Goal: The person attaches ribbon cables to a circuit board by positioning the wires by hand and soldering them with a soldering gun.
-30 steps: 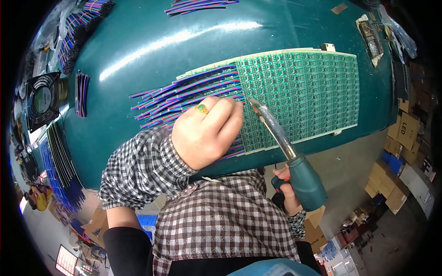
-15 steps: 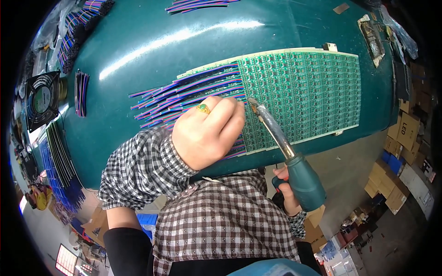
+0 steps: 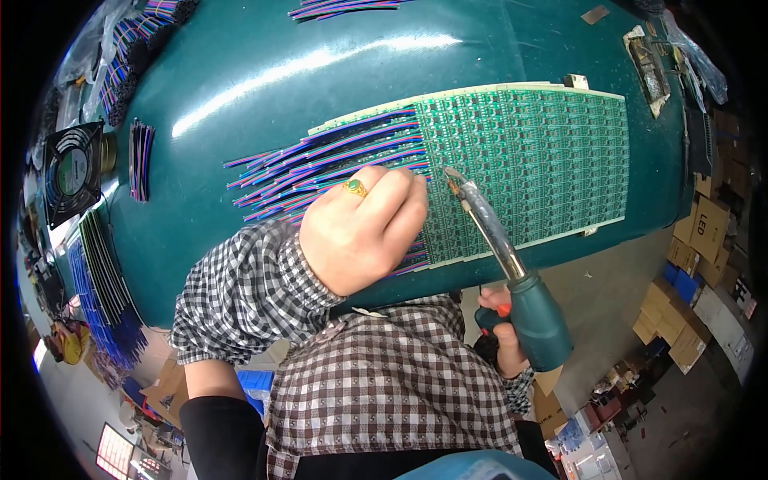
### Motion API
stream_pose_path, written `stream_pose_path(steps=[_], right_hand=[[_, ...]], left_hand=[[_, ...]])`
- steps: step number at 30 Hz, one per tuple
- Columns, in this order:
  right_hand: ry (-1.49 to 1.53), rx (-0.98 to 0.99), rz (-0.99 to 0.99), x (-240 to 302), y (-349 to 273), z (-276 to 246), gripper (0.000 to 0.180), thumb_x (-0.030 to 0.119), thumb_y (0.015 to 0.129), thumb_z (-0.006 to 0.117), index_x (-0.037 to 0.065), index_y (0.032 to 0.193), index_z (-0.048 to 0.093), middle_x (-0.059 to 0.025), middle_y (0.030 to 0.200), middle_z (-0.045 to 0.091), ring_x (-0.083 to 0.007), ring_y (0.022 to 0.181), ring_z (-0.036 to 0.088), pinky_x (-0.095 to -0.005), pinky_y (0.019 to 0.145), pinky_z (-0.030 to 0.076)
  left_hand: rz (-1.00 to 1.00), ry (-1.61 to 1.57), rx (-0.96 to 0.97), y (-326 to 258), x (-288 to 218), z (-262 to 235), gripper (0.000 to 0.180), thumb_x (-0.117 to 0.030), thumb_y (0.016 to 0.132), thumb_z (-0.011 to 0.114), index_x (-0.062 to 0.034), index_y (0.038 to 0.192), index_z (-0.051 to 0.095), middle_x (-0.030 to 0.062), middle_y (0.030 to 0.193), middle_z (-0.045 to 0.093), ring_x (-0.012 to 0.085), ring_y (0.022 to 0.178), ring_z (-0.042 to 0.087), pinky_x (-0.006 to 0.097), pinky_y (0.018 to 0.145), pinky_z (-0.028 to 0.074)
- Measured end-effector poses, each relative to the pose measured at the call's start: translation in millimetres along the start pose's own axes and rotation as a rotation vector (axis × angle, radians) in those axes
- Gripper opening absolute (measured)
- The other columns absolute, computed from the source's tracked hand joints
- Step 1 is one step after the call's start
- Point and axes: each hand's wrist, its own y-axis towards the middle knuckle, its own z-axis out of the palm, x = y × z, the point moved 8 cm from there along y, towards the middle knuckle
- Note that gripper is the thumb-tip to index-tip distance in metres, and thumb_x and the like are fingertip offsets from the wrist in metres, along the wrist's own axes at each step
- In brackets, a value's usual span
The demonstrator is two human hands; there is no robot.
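A green soldering gun [image 3: 538, 320] is gripped in my right hand [image 3: 508, 344], below the table's near edge. Its metal barrel slants up and left, and the tip sits over the printed circuit board panel [image 3: 528, 160], a little right of my left fingers. My left hand [image 3: 364, 232], with a green-stoned ring, is closed in a pinch at the panel's wired side. It appears to hold a multicoloured ribbon wire, but the fingertips are mostly hidden. Several blue, red and black ribbon wires [image 3: 352, 148] run left from the panel, partly under this hand.
The panel lies on a green table [image 3: 240, 80]. A black fan [image 3: 74, 174] stands at the left, near a small wire bundle [image 3: 142, 160]. More wire bundles [image 3: 104, 296] hang at the left edge. A stained block [image 3: 646, 68] lies far right; cardboard boxes [image 3: 704, 224] stand beyond.
The soldering gun and my right hand have shifted slightly right and down, taking the tip away from the wire ends by my left fingers. My left hand has stayed nearly still.
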Motion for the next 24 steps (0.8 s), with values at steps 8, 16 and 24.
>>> stream_pose_path(steps=[8,16,24], right_hand=[[-0.011,0.044,-0.021,-4.3,-3.3,-1.3,0.050,0.012,0.079,0.081,-0.008,0.117,0.056,-0.0138,0.098,0.069,-0.0232,0.094,0.068,-0.0359,0.088,0.054],[0.018,0.026,-0.050,-3.1,-2.3,-0.2,0.049,0.008,0.079,0.080,-0.008,0.118,0.055,-0.0145,0.098,0.069,-0.0234,0.094,0.068,-0.0370,0.088,0.054],[0.013,0.042,-0.024,-6.5,-1.4,2.1,0.050,0.006,0.077,0.081,-0.008,0.117,0.055,-0.0151,0.098,0.069,-0.0240,0.094,0.068,-0.0379,0.089,0.054]], left_hand=[[-0.007,0.003,0.004,0.6,0.5,-0.3,0.033,-0.011,0.068,0.062,0.0022,0.098,0.063,0.0080,0.088,0.054,0.0185,0.073,0.058,0.027,0.058,0.051],[-0.005,0.009,0.000,0.3,0.8,0.0,0.033,-0.012,0.068,0.061,0.0019,0.098,0.063,0.0077,0.088,0.054,0.0183,0.073,0.058,0.027,0.059,0.051],[-0.015,0.004,0.001,-0.5,1.4,0.4,0.033,-0.011,0.069,0.061,0.0018,0.099,0.063,0.0072,0.088,0.054,0.0181,0.073,0.058,0.027,0.059,0.051]])
